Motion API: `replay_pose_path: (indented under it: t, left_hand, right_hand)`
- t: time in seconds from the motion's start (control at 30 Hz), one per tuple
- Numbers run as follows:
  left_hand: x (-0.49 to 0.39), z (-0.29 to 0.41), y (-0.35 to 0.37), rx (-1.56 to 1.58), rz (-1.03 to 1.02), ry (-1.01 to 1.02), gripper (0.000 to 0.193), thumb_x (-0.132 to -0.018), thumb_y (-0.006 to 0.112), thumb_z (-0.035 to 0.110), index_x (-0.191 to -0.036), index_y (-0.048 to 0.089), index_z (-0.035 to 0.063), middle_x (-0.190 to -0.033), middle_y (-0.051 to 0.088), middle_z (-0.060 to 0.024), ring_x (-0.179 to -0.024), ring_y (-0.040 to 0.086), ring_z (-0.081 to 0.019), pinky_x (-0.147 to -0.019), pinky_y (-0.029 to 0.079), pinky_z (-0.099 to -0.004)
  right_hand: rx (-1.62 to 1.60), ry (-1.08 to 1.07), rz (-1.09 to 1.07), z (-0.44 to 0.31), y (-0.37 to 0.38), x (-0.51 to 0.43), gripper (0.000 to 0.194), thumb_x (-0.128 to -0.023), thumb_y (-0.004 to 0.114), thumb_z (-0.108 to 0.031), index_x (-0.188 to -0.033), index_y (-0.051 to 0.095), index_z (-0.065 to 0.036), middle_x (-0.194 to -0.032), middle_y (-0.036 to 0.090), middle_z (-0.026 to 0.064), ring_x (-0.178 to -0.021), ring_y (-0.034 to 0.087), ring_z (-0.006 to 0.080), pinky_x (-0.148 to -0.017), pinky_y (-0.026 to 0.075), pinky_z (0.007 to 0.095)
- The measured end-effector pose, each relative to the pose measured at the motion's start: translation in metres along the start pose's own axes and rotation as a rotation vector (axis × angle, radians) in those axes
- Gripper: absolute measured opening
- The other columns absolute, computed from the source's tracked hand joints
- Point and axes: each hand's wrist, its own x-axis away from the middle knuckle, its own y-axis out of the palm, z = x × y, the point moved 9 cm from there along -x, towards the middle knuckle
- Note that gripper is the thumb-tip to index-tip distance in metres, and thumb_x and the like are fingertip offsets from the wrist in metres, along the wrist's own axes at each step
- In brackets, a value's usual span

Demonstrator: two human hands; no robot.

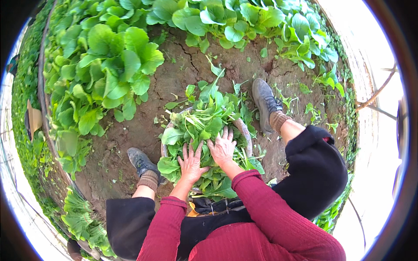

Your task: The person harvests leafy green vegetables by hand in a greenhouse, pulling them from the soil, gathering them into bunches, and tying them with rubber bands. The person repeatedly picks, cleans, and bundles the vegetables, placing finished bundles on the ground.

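Between my feet stands a round tub (247,134), heaped with leafy greens (214,101) that spill over its rim. My left hand (191,164) rests palm down on the near left part of the heap, fingers spread. Just right of it and slightly farther off, my right hand (222,148) presses flat on the same greens, its fingers apart. Neither hand is closed around anything. Leaves hide most of the tub and partly cover some fingertips.
Growing leafy plants (111,65) cover the left and far side of the cracked soil (183,58). My shoes (265,102) flank the tub. Bundled greens (80,217) lie at lower left. Beyond a dark hose or pipe (42,81) is a straw-coloured hat (34,119). Loose leaves lie at right.
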Motion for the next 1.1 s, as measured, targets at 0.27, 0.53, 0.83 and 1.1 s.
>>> replay_pose_path:
  t: [0.27, 0.53, 0.83, 1.1]
  left_hand:
    - [-0.009, -0.013, 0.014, 0.025, -0.038, -0.087, 0.12, -0.057, 0.091, 0.021, -0.155, 0.022, 0.0223, -0.16, 0.019, -0.014, -0.149, 0.011, -0.0414, -0.107, 0.023, -0.0736]
    - [-0.006, -0.013, 0.01, -0.045, -0.033, -0.099, 0.11, -0.059, 0.09, 0.028, -0.151, 0.03, 0.021, -0.161, 0.02, -0.0139, -0.149, 0.013, -0.0393, -0.108, 0.025, -0.0704]
    - [-0.007, -0.018, 0.021, -0.099, -0.026, -0.074, 0.116, -0.053, 0.09, 0.025, -0.15, 0.028, 0.0109, -0.153, 0.027, -0.0235, -0.147, 0.015, -0.0434, -0.107, 0.025, -0.0671]
    - [-0.005, -0.014, 0.016, -0.104, 0.04, -0.064, 0.117, -0.056, 0.091, 0.024, -0.152, 0.024, 0.017, -0.157, 0.022, -0.0205, -0.148, 0.015, -0.0421, -0.106, 0.027, -0.0713]
  right_hand:
    - [0.101, -0.077, -0.315, -0.012, -0.04, -0.006, 0.077, -0.085, 0.063, -0.053, -0.15, 0.035, -0.022, -0.15, 0.037, 0.0259, -0.136, 0.036, 0.0474, -0.097, 0.035, 0.07]
    - [0.408, -0.518, -0.136, -0.055, -0.135, -0.167, 0.06, -0.085, 0.059, -0.013, -0.143, 0.049, -0.017, -0.145, 0.045, 0.0217, -0.132, 0.045, 0.0421, -0.097, 0.046, 0.0556]
    - [0.556, -0.808, -0.443, 0.036, -0.066, -0.135, 0.049, -0.082, 0.068, -0.045, -0.126, 0.066, -0.023, -0.156, 0.032, 0.0128, -0.144, 0.028, 0.0369, -0.1, 0.043, 0.0576]
    - [0.258, -0.574, -0.006, 0.126, -0.023, -0.03, 0.013, -0.075, 0.063, -0.014, -0.079, 0.069, -0.004, -0.129, 0.049, 0.024, -0.119, 0.049, 0.0398, -0.09, 0.05, 0.0438]
